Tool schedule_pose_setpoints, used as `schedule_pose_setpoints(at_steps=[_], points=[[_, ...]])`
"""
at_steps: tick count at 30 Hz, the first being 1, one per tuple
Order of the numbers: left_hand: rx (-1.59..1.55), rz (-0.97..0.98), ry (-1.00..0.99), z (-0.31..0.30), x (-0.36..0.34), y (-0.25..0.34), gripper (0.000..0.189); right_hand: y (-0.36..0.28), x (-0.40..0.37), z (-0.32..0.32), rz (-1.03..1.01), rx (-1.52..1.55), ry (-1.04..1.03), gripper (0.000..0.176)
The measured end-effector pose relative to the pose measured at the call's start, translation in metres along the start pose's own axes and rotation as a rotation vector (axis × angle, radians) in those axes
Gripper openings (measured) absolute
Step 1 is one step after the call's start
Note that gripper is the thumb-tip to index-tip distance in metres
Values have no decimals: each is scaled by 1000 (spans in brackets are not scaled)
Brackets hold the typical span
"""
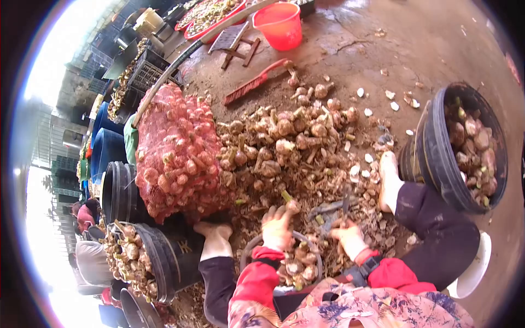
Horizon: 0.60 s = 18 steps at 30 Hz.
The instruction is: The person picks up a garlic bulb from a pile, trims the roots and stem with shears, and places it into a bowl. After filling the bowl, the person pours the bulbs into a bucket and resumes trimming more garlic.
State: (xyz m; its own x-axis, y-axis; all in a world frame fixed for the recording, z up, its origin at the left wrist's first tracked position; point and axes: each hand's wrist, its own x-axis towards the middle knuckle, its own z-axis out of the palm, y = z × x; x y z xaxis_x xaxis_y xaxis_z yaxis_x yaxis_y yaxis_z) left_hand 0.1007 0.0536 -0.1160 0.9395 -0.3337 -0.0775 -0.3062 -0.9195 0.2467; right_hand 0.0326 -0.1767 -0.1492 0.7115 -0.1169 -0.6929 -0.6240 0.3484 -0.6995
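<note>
My left hand [277, 228] reaches over the near edge of a heap of brown garlic-like bulbs [284, 131], its fingers spread. A bulb with a short green stalk [293, 206] is right at its fingertips. My right hand [348, 236] is closed around a knife, whose dark narrow blade [346, 199] points away from me; the handle is mostly hidden in the hand. Beside the blade, a grey-blue cloth-like scrap [327, 208] lies on the peelings. Below and between my hands stands a round bucket [245, 252] with trimmed bulbs [298, 266] in it.
A red mesh sack [178, 153] full of bulbs lies left of the heap. Black buckets of bulbs stand at right [421, 147] and left [169, 262]. Farther off are a red brush [251, 87], a small stool [232, 41] and a red bucket [279, 27]. People sit at far left.
</note>
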Motion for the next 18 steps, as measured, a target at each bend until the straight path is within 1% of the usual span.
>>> schedule_pose_setpoints(at_steps=[1,2,3,4,5,6,7,8,9,10,11,12,13,15,16,17,18], points=[[208,20,-199,18,23,-5,63,-6,-5,4,19,-17,-45,21],[273,65,-237,45,40,-18,60,-10,-8,7,-41,-17,-97,19],[339,111,-279,75,54,-34,57,-35,-18,13,46,-87,-108,17],[440,140,-323,100,65,-47,45,-31,-13,13,49,-90,-116,16],[395,83,-531,74,82,-33,41,-30,-12,12,57,-95,-120,15],[350,56,-561,68,95,-28,40,-31,-10,11,42,-100,-116,15],[308,26,-606,67,94,-26,39,-32,-11,8,29,-81,-122,17],[147,-59,-539,56,86,-23,43,-31,-10,8,57,-50,-97,18],[45,-125,-472,45,79,-14,56,-30,-5,9,78,-16,-76,18],[-284,-270,-432,42,67,-14,63,-25,-2,6,60,56,-93,19],[-612,-420,-376,31,54,-11,70,-31,-4,7,113,17,-68,20],[-824,-497,-308,18,36,-9,76,-28,-4,7,85,13,-58,20],[-894,-506,-230,6,16,-6,74,-22,-2,6,60,4,-51,20],[-911,-516,-203,-15,-34,-16,75,-11,-2,1,41,-17,-93,22],[-679,-485,-262,-30,-59,-24,75,-8,-4,0,38,-44,-125,22],[-447,-450,-325,-49,-82,-27,76,-1,-3,-3,92,-100,-164,25],[-389,-576,-619,-65,-95,-28,82,22,2,-7,144,-173,-181,28]])
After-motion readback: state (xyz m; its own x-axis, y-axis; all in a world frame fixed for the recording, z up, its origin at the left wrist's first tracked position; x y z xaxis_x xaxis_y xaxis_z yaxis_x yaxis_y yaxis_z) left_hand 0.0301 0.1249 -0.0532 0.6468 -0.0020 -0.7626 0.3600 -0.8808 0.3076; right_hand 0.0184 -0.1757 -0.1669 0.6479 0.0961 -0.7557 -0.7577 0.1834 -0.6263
